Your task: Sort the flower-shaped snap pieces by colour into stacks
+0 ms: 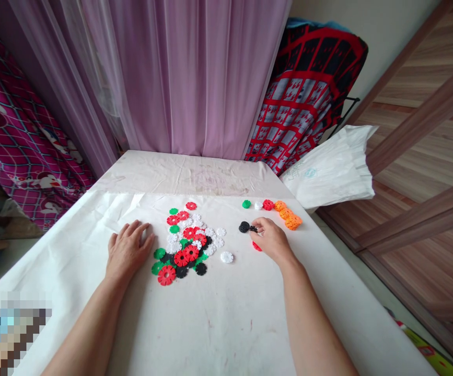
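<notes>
Black disc (pixel 253 228) at the fingertips of the right hand (pixel 272 240)

Seemingly pinched by its edge between thumb and forefinger, drawn narrowly together; partly covered by them, so impossible to tell how deep in the grip; probably held by the rim for being so thin and flat; right beside the black stack (pixel 244 226), too close to tell whether touching; also near a red disc (pixel 256 246), half hidden below the same hand.

Beyond the fingers, in a rough row, green disc (pixel 246 204), white disc (pixel 258 206), red group (pixel 267 204) and orange heap (pixel 289 216); set apart, apparently, to keep colours distinct.

On the white cloth (pixel 210 324), left hand (pixel 128 250) palm down, with fingers loosely spread and nothing visible in them; placed just beside the mixed pile (pixel 190 253), perhaps for support; well apart from the black disc.
</notes>
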### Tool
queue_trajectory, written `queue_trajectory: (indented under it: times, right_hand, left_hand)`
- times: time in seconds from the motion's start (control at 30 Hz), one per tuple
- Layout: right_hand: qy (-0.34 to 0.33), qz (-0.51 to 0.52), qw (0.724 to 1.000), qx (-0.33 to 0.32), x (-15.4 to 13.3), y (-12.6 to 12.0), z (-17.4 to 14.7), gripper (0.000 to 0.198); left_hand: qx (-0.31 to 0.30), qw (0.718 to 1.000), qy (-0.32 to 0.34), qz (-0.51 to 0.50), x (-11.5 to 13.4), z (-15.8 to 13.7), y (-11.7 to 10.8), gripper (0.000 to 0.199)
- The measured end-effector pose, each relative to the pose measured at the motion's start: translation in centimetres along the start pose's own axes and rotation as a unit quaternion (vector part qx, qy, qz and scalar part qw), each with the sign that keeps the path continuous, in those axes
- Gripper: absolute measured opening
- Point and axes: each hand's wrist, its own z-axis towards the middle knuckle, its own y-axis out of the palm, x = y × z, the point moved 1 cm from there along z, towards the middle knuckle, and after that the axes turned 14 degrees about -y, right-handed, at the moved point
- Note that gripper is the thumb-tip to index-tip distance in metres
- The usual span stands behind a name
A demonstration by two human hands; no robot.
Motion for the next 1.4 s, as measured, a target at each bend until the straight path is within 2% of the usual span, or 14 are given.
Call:
queue_trajectory:
  times: [0.13, 0.5, 0.73, 0.9, 1.03, 1.17, 1.4]
  right_hand:
    - [-0.026, -0.018, 0.999, -0.002, -0.1, 0.3, 1.4, 0.015]
    - [-0.020, -0.055, 0.996, -0.064, 0.0, 1.4, 3.0, 0.017]
    - [-0.055, -0.016, 0.998, -0.008, 0.5, -0.1, 1.9, 0.016]
    - [-0.061, 0.013, 0.998, 0.015, -2.0, -0.4, 0.5, 0.016]
    - [-0.116, 0.042, 0.990, -0.068, -5.8, 1.9, 0.1, 0.014]
    - [-0.173, 0.038, 0.972, -0.154, -9.1, 4.7, 0.0, 0.026]
    - [-0.240, 0.009, 0.947, -0.215, -11.3, 6.7, -0.2, 0.037]
  left_hand:
    - [0.014, 1.000, 0.006, -0.008, -0.2, 0.1, 0.2, 0.048]
    - [0.015, 1.000, 0.008, -0.006, -0.1, 0.0, 0.1, 0.048]
    - [0.015, 1.000, 0.007, -0.007, -0.2, 0.1, 0.3, 0.048]
    - [0.004, 1.000, -0.002, 0.000, -0.1, 0.0, 0.1, 0.052]
    - [0.012, 1.000, 0.005, 0.002, 0.0, -0.1, 0.1, 0.050]
    - [0.005, 1.000, 0.009, 0.014, 0.0, -0.1, 0.0, 0.053]
    - [0.011, 1.000, 0.014, -0.001, -0.1, 0.0, 0.2, 0.051]
